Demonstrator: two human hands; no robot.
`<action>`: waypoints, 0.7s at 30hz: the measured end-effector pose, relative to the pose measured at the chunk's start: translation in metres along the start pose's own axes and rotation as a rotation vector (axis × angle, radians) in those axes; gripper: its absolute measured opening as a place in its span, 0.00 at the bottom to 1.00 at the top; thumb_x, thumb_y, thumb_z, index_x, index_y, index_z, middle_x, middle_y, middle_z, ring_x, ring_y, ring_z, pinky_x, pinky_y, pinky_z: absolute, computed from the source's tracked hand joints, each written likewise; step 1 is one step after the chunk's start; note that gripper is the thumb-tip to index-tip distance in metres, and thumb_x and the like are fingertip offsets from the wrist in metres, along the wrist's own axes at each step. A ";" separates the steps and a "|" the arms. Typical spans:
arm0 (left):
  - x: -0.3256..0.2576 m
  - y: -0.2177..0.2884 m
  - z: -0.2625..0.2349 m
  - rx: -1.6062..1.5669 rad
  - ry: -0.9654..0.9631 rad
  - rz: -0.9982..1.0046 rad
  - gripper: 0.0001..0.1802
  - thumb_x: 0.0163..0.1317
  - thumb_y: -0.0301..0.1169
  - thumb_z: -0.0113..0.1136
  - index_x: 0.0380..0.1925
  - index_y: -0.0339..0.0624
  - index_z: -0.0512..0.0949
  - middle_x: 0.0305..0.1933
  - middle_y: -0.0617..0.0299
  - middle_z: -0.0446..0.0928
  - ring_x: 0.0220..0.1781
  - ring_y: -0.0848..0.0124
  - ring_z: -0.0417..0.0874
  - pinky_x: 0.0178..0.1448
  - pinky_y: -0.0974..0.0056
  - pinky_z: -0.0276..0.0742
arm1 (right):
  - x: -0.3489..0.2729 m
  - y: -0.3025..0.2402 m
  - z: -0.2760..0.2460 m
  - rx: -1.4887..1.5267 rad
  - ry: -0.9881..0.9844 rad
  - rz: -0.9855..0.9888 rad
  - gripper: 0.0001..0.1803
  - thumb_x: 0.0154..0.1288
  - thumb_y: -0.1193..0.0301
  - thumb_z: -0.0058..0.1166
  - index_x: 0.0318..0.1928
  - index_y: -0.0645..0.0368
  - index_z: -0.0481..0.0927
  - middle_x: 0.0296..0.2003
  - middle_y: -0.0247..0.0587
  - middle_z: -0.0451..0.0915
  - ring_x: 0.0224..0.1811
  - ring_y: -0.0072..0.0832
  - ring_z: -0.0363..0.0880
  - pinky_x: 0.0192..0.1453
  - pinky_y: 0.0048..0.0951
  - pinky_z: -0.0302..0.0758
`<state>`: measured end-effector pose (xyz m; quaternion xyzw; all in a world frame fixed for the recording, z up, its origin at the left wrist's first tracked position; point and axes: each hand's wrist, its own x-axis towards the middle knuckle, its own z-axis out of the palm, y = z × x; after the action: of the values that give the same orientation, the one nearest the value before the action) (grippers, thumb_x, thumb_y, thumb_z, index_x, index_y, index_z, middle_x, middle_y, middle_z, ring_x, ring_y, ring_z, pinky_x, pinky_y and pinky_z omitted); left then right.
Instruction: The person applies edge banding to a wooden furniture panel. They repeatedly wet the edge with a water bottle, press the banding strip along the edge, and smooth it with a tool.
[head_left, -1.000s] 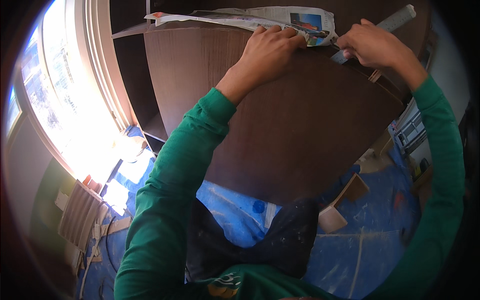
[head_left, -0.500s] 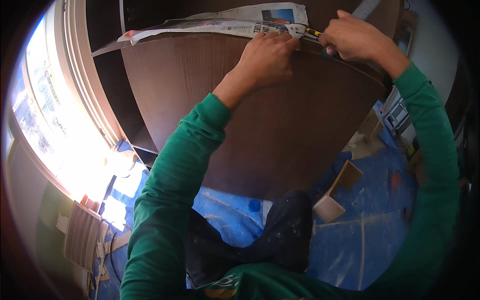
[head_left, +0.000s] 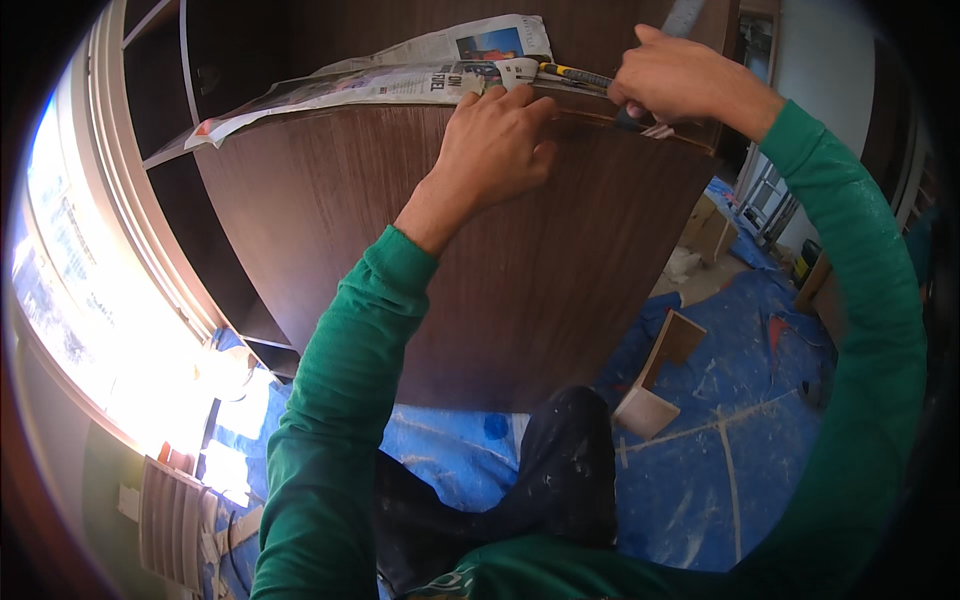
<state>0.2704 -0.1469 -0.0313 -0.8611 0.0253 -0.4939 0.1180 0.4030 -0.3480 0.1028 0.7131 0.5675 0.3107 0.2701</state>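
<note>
My left hand (head_left: pixel 490 145) has its fingers bent over the top edge of a dark brown wood-grain panel (head_left: pixel 450 270), pressing on a newspaper (head_left: pixel 370 88) that lies along that edge. My right hand (head_left: pixel 675 85) is closed around a dark-handled tool (head_left: pixel 628 119), mostly hidden by the fingers. A flat grey metal strip (head_left: pixel 684 16) rises behind this hand; whether it belongs to the tool I cannot tell. Between my hands, just beyond the edge, rests a slim yellow-and-black tool (head_left: pixel 575 75), probably a utility knife.
Dark shelving (head_left: pixel 160 100) stands at the left beside a bright window (head_left: pixel 95 290). Blue sheeting (head_left: pixel 690 480) covers the floor, with an angled wooden piece (head_left: pixel 648 412) on it. A ridged pale panel (head_left: pixel 172 522) leans at lower left.
The view has shifted, so the panel and newspaper sit further left. Relative to the newspaper, my right hand has moved right, showing more of the yellow-and-black tool. My left hand stays at the edge.
</note>
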 end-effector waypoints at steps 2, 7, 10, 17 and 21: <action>0.000 0.001 0.003 -0.026 0.021 -0.001 0.20 0.66 0.41 0.70 0.53 0.44 0.85 0.48 0.54 0.85 0.54 0.52 0.89 0.63 0.44 0.79 | -0.023 0.030 0.029 0.031 -0.001 0.002 0.08 0.72 0.72 0.63 0.32 0.53 0.87 0.25 0.41 0.85 0.30 0.43 0.78 0.64 0.47 0.72; 0.006 0.019 0.000 0.030 -0.060 -0.071 0.20 0.66 0.41 0.71 0.55 0.46 0.86 0.49 0.55 0.86 0.55 0.51 0.90 0.63 0.46 0.80 | -0.053 0.035 0.053 -0.016 -0.014 0.046 0.09 0.75 0.70 0.64 0.32 0.53 0.88 0.23 0.40 0.84 0.29 0.40 0.80 0.64 0.47 0.70; 0.006 0.025 -0.003 -0.003 -0.062 -0.066 0.21 0.67 0.42 0.72 0.55 0.45 0.86 0.50 0.57 0.87 0.54 0.51 0.90 0.62 0.46 0.81 | -0.053 0.034 0.051 -0.009 0.002 0.066 0.09 0.74 0.69 0.65 0.33 0.53 0.88 0.25 0.39 0.84 0.33 0.39 0.82 0.65 0.46 0.69; 0.002 0.020 0.002 -0.014 0.024 0.002 0.12 0.71 0.36 0.69 0.50 0.47 0.86 0.46 0.59 0.84 0.50 0.52 0.89 0.58 0.46 0.82 | -0.023 0.011 0.012 -0.064 -0.118 -0.022 0.10 0.72 0.63 0.62 0.45 0.52 0.92 0.38 0.45 0.93 0.49 0.44 0.92 0.66 0.54 0.74; 0.009 0.023 0.001 -0.016 0.014 -0.003 0.09 0.73 0.34 0.66 0.50 0.47 0.85 0.45 0.59 0.84 0.49 0.51 0.89 0.56 0.46 0.82 | -0.026 0.024 0.048 0.042 -0.013 0.096 0.08 0.75 0.67 0.65 0.35 0.52 0.89 0.30 0.37 0.87 0.42 0.36 0.86 0.65 0.45 0.68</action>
<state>0.2777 -0.1703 -0.0296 -0.8586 0.0287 -0.4999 0.1099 0.4506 -0.3805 0.0853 0.7471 0.5371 0.3067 0.2435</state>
